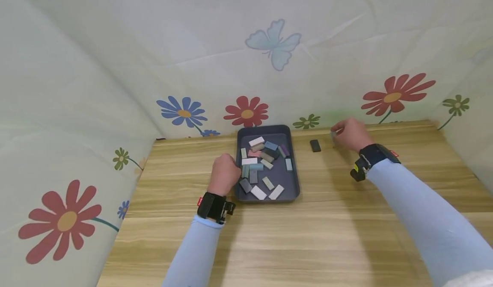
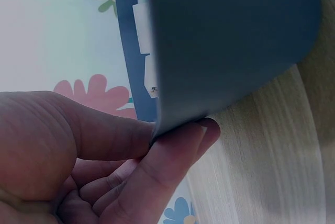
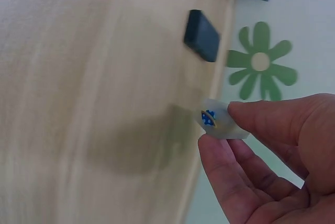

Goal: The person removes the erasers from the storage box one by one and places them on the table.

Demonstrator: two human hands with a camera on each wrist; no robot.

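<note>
My left hand (image 1: pixel 224 175) pinches the left rim of a dark grey-blue tray (image 1: pixel 286 179), thumb on one side of the wall and fingers on the other. The tray wall (image 2: pixel 235 35) fills much of the left wrist view. Inside lie several small rectangular blocks, among them a white block (image 1: pixel 258 192) and a blue block (image 1: pixel 256 167). To the right of the tray, my right hand (image 1: pixel 351 134) pinches a small pale, eraser-like block (image 3: pixel 222 120) between thumb and fingertips. A blue-and-yellow print shows on its end. The right hand appears raised above the table.
A black block (image 1: pixel 315 146) lies on the wooden table (image 1: pixel 292 244) between the tray and my right hand. Behind the table's back edge hangs a pale flowered curtain (image 1: pixel 327 56), close to the tray's far end. It also borders the left and right sides.
</note>
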